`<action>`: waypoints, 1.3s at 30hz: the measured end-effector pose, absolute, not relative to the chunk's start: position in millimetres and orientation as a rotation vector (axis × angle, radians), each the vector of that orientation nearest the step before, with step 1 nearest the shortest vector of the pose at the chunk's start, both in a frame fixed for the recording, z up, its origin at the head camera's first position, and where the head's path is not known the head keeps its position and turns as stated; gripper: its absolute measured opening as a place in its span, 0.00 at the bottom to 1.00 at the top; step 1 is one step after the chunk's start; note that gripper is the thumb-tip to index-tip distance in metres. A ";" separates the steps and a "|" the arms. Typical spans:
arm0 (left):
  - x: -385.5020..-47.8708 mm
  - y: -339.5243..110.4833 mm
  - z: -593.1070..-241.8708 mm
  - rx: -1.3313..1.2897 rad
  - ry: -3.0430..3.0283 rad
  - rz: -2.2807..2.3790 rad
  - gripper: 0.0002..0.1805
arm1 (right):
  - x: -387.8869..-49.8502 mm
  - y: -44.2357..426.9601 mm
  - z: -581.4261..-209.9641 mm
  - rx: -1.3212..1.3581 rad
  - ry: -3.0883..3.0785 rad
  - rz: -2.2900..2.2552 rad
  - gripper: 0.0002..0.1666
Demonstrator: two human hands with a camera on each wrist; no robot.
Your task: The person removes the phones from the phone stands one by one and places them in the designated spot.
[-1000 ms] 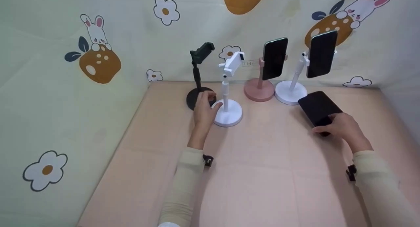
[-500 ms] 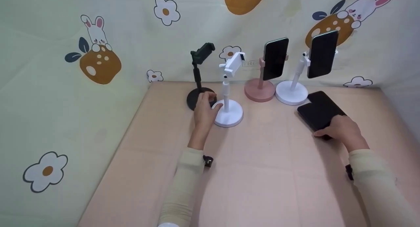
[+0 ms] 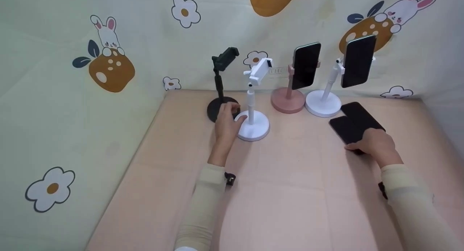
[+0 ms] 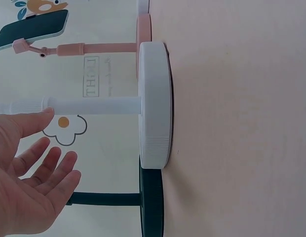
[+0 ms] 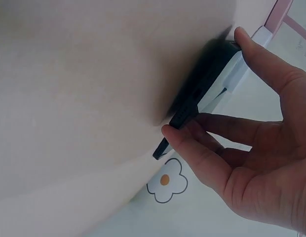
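My left hand (image 3: 226,126) is beside a white phone stand (image 3: 253,126) whose clamp holds nothing. In the left wrist view its fingers (image 4: 47,170) are loosely spread and hold nothing, and the thumb appears near the white pole. A black phone stand (image 3: 218,86), also with a bare clamp, is just behind this hand. At the right, my right hand (image 3: 378,145) grips a black phone (image 3: 346,129) by its edges, low at the tabletop. Another dark phone (image 3: 360,115) lies against it, partly covered by the hand. The right wrist view shows the thumb and fingers across the phone's end (image 5: 197,89).
A pink stand (image 3: 287,100) and a second white stand (image 3: 323,103) at the back each carry an upright phone. Behind them hangs a patterned cloth (image 3: 145,33). A pink cloth covers the table (image 3: 282,193).
My right hand has lowered the gripped phone and shifted slightly; the phone under it now shows more, offset to the right. My left hand has stayed in place.
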State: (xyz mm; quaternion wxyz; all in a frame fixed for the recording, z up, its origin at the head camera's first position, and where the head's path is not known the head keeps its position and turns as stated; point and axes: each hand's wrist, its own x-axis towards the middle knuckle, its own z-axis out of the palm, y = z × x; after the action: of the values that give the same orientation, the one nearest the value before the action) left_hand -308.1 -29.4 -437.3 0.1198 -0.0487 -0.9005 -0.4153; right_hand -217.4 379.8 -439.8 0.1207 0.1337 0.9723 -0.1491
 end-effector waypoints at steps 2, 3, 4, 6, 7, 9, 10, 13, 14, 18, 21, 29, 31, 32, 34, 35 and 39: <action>-308.1 -29.7 -437.3 -0.136 -2.634 -1.220 0.21 | -218.1 378.7 -440.7 0.394 2.843 -0.432 0.40; -308.0 -29.7 -437.4 -0.134 -2.635 -1.225 0.21 | -218.2 378.2 -441.3 0.393 2.850 -0.428 0.39; -308.1 -29.7 -437.6 -0.133 -2.637 -1.225 0.21 | -218.3 377.8 -442.0 0.393 2.855 -0.425 0.38; -307.8 -29.8 -437.6 -0.131 -2.642 -1.222 0.21 | -218.0 377.3 -443.4 0.389 2.874 -0.425 0.36; -307.6 -29.9 -437.6 -0.129 -2.644 -1.220 0.21 | -217.8 377.3 -444.4 0.387 2.888 -0.427 0.36; -307.3 -29.9 -437.6 -0.130 -2.650 -1.213 0.21 | -216.7 377.3 -445.6 0.393 2.903 -0.433 0.36; -307.2 -29.6 -437.5 -0.131 -2.656 -1.207 0.21 | -216.2 378.0 -446.0 0.394 2.916 -0.434 0.36; -307.4 -28.6 -436.9 -0.139 -2.663 -1.199 0.21 | -214.4 379.8 -447.2 0.401 2.948 -0.431 0.42; -307.7 -28.3 -436.7 -0.142 -2.665 -1.197 0.21 | -214.0 380.4 -447.7 0.406 2.955 -0.430 0.44; -309.3 -26.4 -435.9 -0.147 -2.672 -1.192 0.21 | -212.9 381.4 -449.5 0.417 2.980 -0.434 0.54; -310.0 -24.7 -435.2 -0.154 -2.678 -1.208 0.22 | -211.7 380.8 -450.9 0.417 2.984 -0.441 0.57; -313.3 -18.8 -432.6 -0.185 -2.698 -1.233 0.26 | -206.5 376.6 -447.3 0.364 2.988 -0.439 0.58; -313.9 -17.0 -431.5 -0.179 -2.705 -1.239 0.27 | -205.6 374.6 -444.4 0.347 2.998 -0.433 0.58; -314.2 -16.1 -431.0 -0.175 -2.708 -1.243 0.27 | -205.3 373.2 -442.8 0.342 3.001 -0.431 0.57; -314.9 -14.3 -430.3 -0.166 -2.718 -1.242 0.27 | -205.1 370.1 -439.0 0.333 3.002 -0.432 0.56; -315.1 -13.5 -429.8 -0.161 -2.724 -1.240 0.27 | -205.2 368.3 -437.0 0.327 3.004 -0.431 0.56; -316.4 -11.2 -429.3 -0.153 -2.739 -1.229 0.27 | -205.2 360.9 -429.5 0.318 2.997 -0.462 0.56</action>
State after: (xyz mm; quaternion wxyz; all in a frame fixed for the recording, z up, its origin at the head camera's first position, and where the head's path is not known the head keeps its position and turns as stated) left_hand -316.4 -11.2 -429.3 0.0677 -0.0507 -0.9092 -0.4077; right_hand -205.2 360.9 -429.5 0.0464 0.1042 0.9819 -0.1515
